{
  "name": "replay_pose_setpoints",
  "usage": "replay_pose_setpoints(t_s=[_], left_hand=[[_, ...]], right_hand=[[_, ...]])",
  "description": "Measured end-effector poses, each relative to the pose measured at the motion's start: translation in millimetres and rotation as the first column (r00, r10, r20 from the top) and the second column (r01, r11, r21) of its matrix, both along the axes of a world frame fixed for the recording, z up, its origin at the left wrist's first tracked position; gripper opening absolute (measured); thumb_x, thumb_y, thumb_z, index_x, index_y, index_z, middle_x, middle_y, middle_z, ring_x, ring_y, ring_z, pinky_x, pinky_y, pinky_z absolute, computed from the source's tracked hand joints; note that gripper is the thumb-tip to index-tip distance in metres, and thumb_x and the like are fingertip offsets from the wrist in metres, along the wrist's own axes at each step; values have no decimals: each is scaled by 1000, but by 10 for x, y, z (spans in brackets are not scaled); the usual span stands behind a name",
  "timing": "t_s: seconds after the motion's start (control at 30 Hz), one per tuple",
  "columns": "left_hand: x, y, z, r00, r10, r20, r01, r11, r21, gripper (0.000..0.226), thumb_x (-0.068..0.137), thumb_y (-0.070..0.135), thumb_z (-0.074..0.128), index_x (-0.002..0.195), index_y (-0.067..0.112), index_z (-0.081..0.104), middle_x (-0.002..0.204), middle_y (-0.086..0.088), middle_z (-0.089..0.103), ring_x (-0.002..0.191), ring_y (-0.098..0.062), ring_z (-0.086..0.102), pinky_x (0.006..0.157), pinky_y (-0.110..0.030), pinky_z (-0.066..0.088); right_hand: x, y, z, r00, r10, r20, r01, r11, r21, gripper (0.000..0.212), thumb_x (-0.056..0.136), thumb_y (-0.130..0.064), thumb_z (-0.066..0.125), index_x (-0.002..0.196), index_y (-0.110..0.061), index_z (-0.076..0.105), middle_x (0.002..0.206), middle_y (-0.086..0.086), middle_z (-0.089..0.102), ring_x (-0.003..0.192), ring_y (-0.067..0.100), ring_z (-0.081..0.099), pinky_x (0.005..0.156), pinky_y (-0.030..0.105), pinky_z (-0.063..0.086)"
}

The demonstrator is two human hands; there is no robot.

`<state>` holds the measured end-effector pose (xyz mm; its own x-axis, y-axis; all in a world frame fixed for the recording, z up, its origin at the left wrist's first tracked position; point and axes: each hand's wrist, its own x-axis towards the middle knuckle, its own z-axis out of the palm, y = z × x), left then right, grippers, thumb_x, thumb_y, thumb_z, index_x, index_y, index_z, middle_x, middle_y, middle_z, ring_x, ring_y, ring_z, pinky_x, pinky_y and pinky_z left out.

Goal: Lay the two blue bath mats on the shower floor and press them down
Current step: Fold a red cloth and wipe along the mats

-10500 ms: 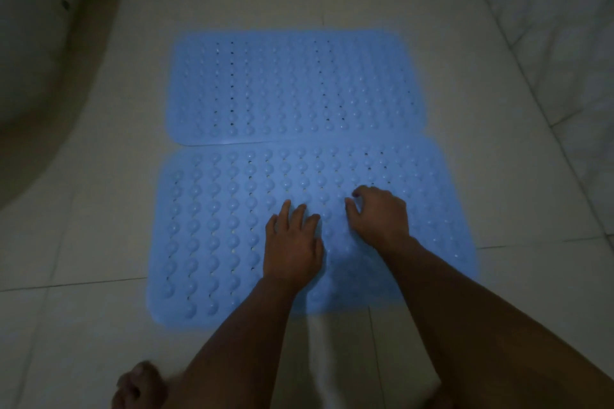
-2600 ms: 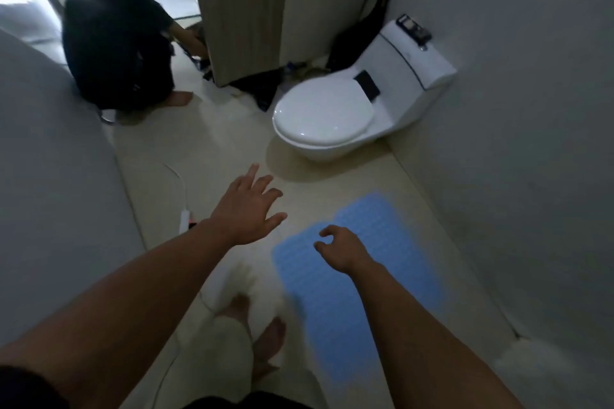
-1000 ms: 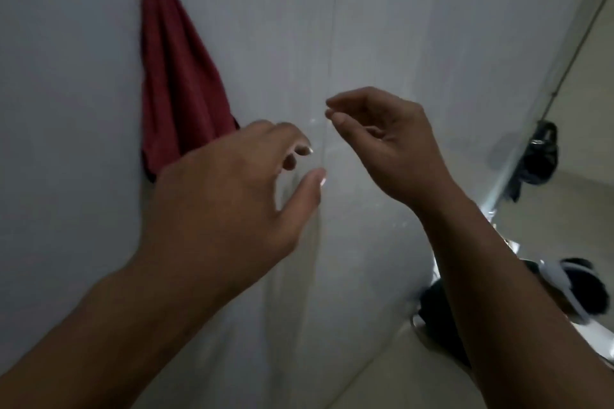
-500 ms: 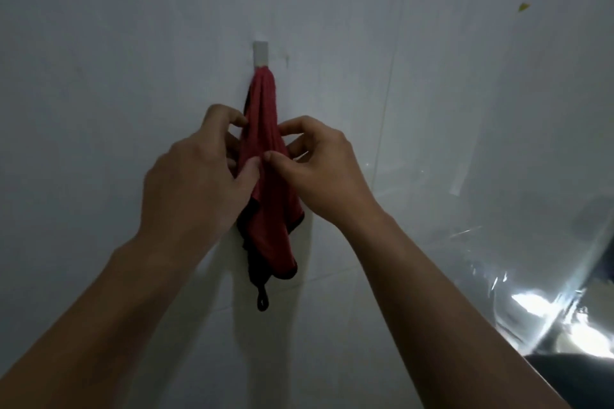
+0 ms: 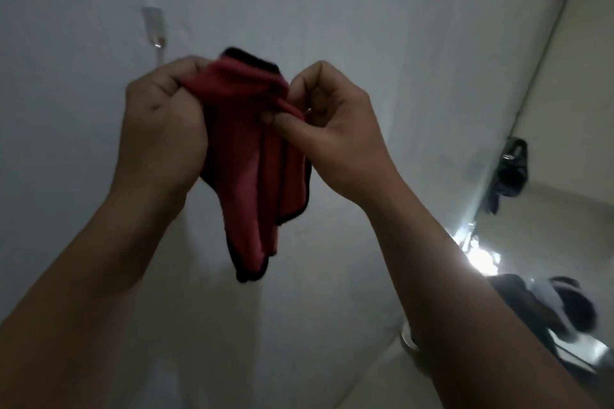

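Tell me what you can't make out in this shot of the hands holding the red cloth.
- Head view: the blue bath mats and the floor lie outside the frame.
- The left hand covers the left edge of the red cloth; its fingertips are hidden in the folds.
- The right hand pinches the cloth's top corner, hiding it.
- The wall hook is blurred.
- A dark figure at lower right is blurred and partly behind the right forearm.

A red cloth with black edging (image 5: 252, 169) hangs folded in front of the pale wall (image 5: 365, 43). A small white adhesive hook (image 5: 153, 25) sits on that wall, above and left. Lower right, another person (blurred, dark clothes) (image 5: 548, 305) crouches near bright glare.
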<state>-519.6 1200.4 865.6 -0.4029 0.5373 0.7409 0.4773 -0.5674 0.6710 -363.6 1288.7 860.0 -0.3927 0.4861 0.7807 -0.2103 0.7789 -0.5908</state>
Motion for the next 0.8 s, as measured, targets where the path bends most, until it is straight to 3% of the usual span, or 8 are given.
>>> replay_pose_setpoints(t_s=[0.07, 0.17, 0.3, 0.4, 0.53, 0.6, 0.7, 0.8], left_hand=[[205, 162, -214, 974, -206, 91, 218, 965, -146, 41, 100, 37, 44, 87, 34, 82, 90, 9, 79, 91, -11, 74, 88, -43, 58], [611, 397, -549, 835, -517, 188, 539, 701, -467, 58, 78, 82, 60, 104, 35, 81, 109, 0, 79, 105, -20, 75, 104, -49, 53], [1218, 668, -972, 656, -710, 256, 648, 357, -673, 43, 81, 49, 72, 109, 17, 79, 107, -8, 80, 101, -27, 77, 104, -52, 54], [1623, 816, -1272, 526, -779, 342, 697, 163, -699, 38, 89, 37, 68, 110, 8, 78, 107, -20, 77, 103, -36, 75, 103, -52, 54], [2225, 886, -1696, 409, -814, 412, 691, -19, -723, 55, 89, 53, 73, 111, 3, 76, 113, -29, 72, 113, -50, 66, 107, -63, 45], [2526, 828, -1910, 340, -810, 478, 700, -121, -703, 51, 97, 52, 63, 115, 7, 76, 117, -22, 74, 119, -43, 66, 110, -56, 45], [2911, 604, -2197, 245, -720, 649, 738, -296, -606, 45, 104, 48, 54, 124, 13, 73, 124, -13, 74, 118, -28, 70, 111, -48, 48], [3142, 266, -2392, 169, -530, 831, 745, -483, -460, 47, 105, 50, 46, 122, 13, 71, 124, -11, 74, 108, -22, 74, 95, -38, 56]], right_hand=[[312, 58, -179, 998, -54, 26, 55, 996, -74, 21, 86, 0, 74, 87, -13, 58, 80, 9, 63, 68, 23, 57, 63, 38, 50], [810, 103, -492, 978, -203, 53, 209, 960, -185, 17, 85, 2, 72, 88, -12, 62, 82, 13, 67, 71, 24, 60, 66, 36, 51], [1422, 68, -974, 871, -468, 151, 491, 814, -311, 14, 86, -5, 76, 85, -12, 64, 79, 11, 69, 66, 16, 60, 62, 29, 49], [1849, -57, -1362, 750, -629, 204, 650, 644, -403, 13, 84, -14, 79, 83, -12, 66, 77, 12, 72, 64, 13, 61, 63, 31, 50], [2377, -464, -1814, 615, -752, 238, 730, 429, -531, 14, 87, -12, 78, 80, -18, 68, 75, 0, 70, 66, 7, 62, 65, 28, 48], [2594, -768, -1983, 550, -789, 274, 742, 311, -594, 5, 89, -12, 77, 89, -12, 73, 82, 4, 74, 74, 9, 69, 72, 29, 57], [2808, -1302, -2280, 405, -845, 349, 748, 87, -658, 20, 87, -23, 80, 104, -13, 74, 101, 11, 76, 92, 20, 74, 90, 40, 61], [2795, -1865, -2546, 183, -908, 376, 661, -169, -731, 37, 81, -49, 81, 108, -26, 72, 107, -2, 75, 99, 15, 72, 90, 39, 61]])
